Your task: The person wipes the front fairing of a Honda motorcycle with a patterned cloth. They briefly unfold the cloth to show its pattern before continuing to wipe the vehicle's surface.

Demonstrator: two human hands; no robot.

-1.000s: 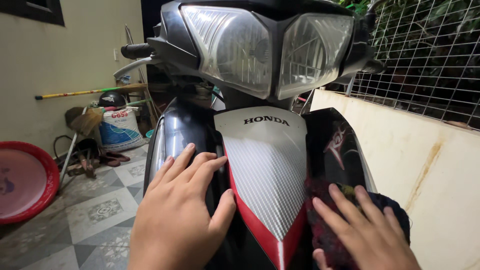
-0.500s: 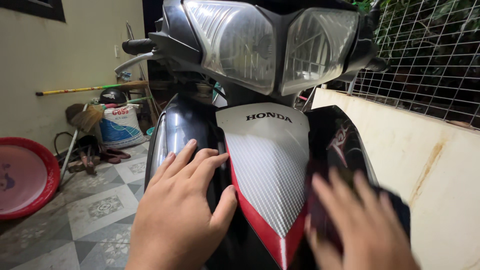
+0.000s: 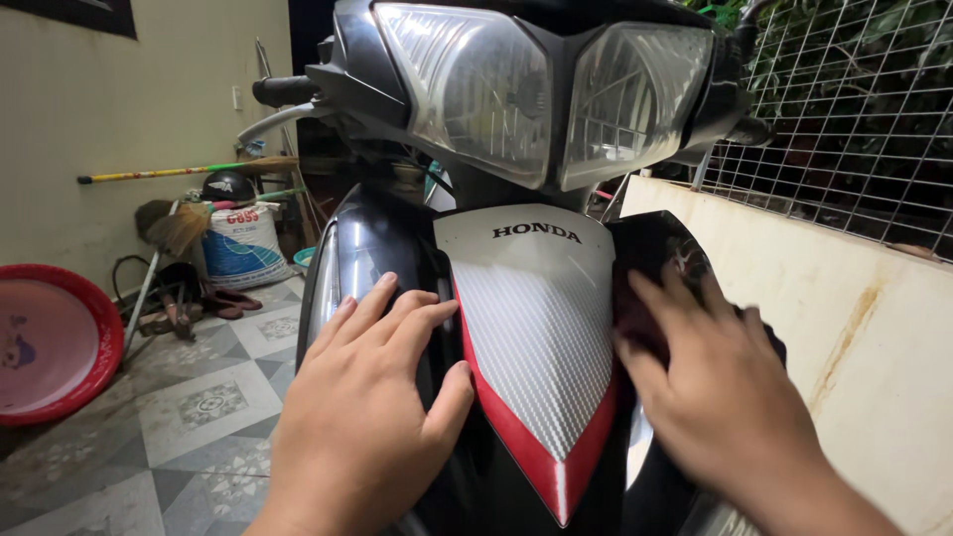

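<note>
Pressing flat on the glossy black side panel of the motorbike's front cover [image 3: 362, 260], the left hand [image 3: 369, 397] lies open with fingers spread and pointing up, its thumb just touching the red edge of the silver, carbon-patterned centre shield [image 3: 531, 328]. To the right of that shield, the right hand [image 3: 710, 382] is laid palm-down, fingers loosely spread, over a dark maroon cloth [image 3: 635, 316] held against the shiny black right panel [image 3: 655, 243]; only a little of the cloth shows past the fingers. Above both hands sit the twin clear headlamps [image 3: 541, 89]. Far left, a round red plastic basin [image 3: 45, 342] leans near the wall on the patterned grey tiled floor [image 3: 199, 407]. A white wire mesh fence [image 3: 844, 119] tops the cream wall on the right.
</note>
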